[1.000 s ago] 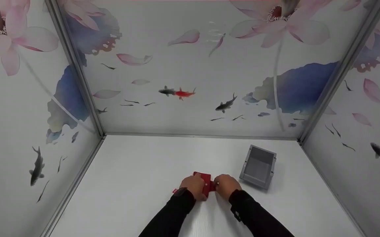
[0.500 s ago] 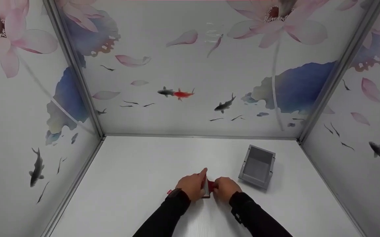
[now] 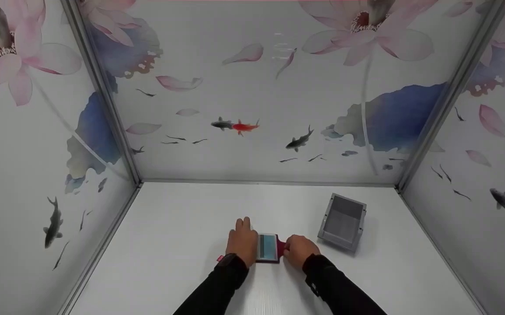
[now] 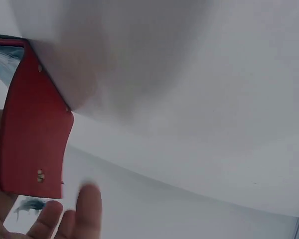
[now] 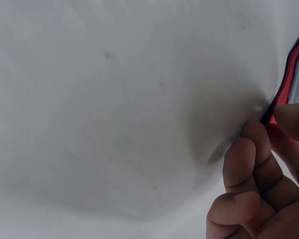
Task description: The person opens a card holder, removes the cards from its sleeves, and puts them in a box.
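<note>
Enclosing a white tabletop [image 3: 182,227], glossy wall panels [image 3: 191,162] carry printed lotus flowers, petals and fish. Two arms in black sleeves [image 3: 344,284] reach forward over the tabletop. A gray rectangular bin [image 3: 343,221], open at the top, sits beyond the right hand [image 3: 301,250] and off to its right.

Between the left hand [image 3: 241,246] and the right hand lies a red card wallet [image 3: 268,248], on the tabletop and well apart from the bin. The relation that matters is side to side: the wallet's visible inner panel is just right of the left hand, slightly longer front to back than across, and its narrow right end meets the right fingertips. Both hands are at it, neither clearly nearer. The right hand pinches that end; the left hand's visible fingers are extended, not wrapped round the wallet, and how its thumb bears on the cover I cannot tell.

The wallet is spread at least partly, showing a pale blue insert [image 3: 270,247] with a darker band. From the left wrist, its plain red cover [image 4: 35,124] stands tilted up, bearing a small brass-colored snap [image 4: 41,176].
</note>
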The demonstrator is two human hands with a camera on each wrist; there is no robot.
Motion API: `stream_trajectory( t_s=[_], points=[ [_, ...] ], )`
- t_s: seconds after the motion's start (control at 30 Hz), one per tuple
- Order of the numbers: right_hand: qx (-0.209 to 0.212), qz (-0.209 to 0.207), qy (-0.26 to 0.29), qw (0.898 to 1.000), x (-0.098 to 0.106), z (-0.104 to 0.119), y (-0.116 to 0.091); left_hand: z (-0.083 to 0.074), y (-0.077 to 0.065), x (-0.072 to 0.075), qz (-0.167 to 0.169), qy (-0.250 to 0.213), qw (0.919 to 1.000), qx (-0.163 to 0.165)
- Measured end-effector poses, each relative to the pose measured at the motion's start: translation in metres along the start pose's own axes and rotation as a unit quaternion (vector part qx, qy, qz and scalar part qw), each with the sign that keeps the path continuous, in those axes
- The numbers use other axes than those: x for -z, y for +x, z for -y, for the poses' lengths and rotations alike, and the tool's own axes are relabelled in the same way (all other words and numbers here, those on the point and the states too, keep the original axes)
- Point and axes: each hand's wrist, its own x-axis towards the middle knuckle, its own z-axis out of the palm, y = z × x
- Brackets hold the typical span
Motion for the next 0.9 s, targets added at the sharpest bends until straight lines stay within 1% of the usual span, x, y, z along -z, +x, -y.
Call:
stream_trajectory(
  t_s=[0.07,0.13,0.23,0.3,0.37,0.43,0.47,0.5,0.57,0.6,0.63,0.67,0.77,0.8,0.9],
  points=[
    [0.003,-0.001,-0.005,1.000,-0.001,0.001,0.000,0.003,-0.001,-0.004,-0.010,0.031,0.9995,0.002],
    [0.007,-0.002,-0.011,1.000,-0.002,0.001,0.000,0.005,-0.002,-0.005,-0.020,0.045,0.9988,0.000],
    [0.012,-0.005,-0.017,1.000,-0.003,0.001,0.001,0.009,-0.005,-0.009,-0.032,0.043,0.9983,-0.021],
    [0.011,-0.008,-0.019,1.000,-0.003,0.001,0.001,0.010,-0.007,-0.011,-0.028,0.031,0.9984,-0.038],
    [0.009,-0.009,-0.018,1.000,-0.003,0.000,0.001,0.010,-0.010,-0.010,-0.005,0.004,0.9990,-0.044],
    [0.009,-0.010,-0.016,1.000,-0.004,0.000,0.001,0.010,-0.011,-0.007,0.035,-0.047,0.9979,-0.029],
    [0.010,-0.010,-0.014,1.000,-0.004,-0.001,0.001,0.009,-0.011,-0.005,0.060,-0.080,0.9949,-0.012],
    [0.011,-0.011,-0.013,1.000,-0.005,-0.001,0.002,0.008,-0.012,-0.003,0.084,-0.111,0.9902,0.009],
    [0.013,-0.013,-0.014,1.000,-0.006,-0.003,0.002,0.006,-0.011,0.004,0.124,-0.158,0.9788,0.041],
    [0.013,-0.015,-0.015,1.000,-0.006,-0.004,0.003,0.005,-0.010,0.008,0.141,-0.174,0.9733,0.052],
    [0.015,-0.017,-0.017,1.000,-0.006,-0.004,0.003,0.004,-0.009,0.012,0.154,-0.180,0.9698,0.057],
    [0.015,-0.018,-0.018,1.000,-0.006,-0.005,0.003,0.003,-0.009,0.014,0.165,-0.178,0.9683,0.057],
    [0.017,-0.017,-0.018,1.000,-0.006,-0.006,0.002,0.000,-0.007,0.021,0.173,-0.165,0.9701,0.043],
    [0.018,-0.015,-0.015,1.000,-0.006,-0.005,0.002,-0.001,-0.007,0.022,0.171,-0.156,0.9721,0.039],
    [0.019,-0.007,-0.011,1.000,-0.004,-0.003,0.002,-0.002,-0.006,0.020,0.160,-0.142,0.9762,0.035]
  ],
)
